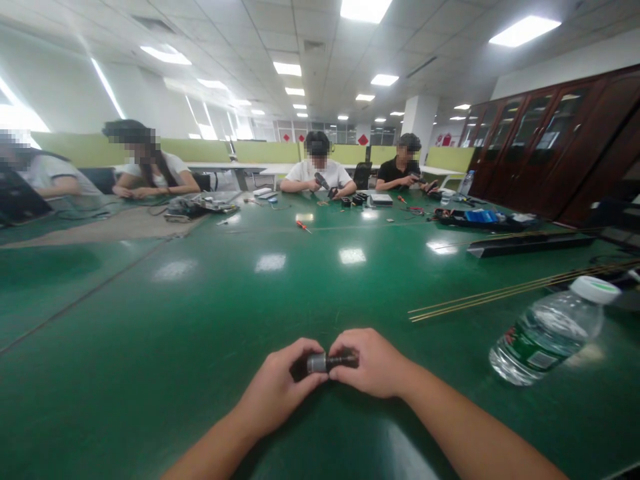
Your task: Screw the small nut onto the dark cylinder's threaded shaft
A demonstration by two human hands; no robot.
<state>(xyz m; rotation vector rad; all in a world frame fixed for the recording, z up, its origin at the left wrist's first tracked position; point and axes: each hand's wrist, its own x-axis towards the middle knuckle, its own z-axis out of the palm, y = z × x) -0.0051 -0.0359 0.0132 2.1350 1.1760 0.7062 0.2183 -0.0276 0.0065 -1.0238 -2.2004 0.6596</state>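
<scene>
Low in the middle of the head view, both my hands meet over the green tabletop around a small cylindrical part (317, 363). Its left end is a wide grey collar, and a narrower dark section runs to the right; I cannot tell its exact kind. My left hand (277, 383) is closed on the grey end, thumb below and fingers above. The dark end sits between the thumb and fingers of my right hand (373, 363), which partly hide it. The fingertips of the two hands almost touch.
A water bottle (553, 330) stands to the right, with thin brass-coloured rods (480, 297) behind it. A red screwdriver (303, 227) lies farther off. Several people sit across the green table (200, 327), among tools and parts. A black tray (480, 219) is at the far right.
</scene>
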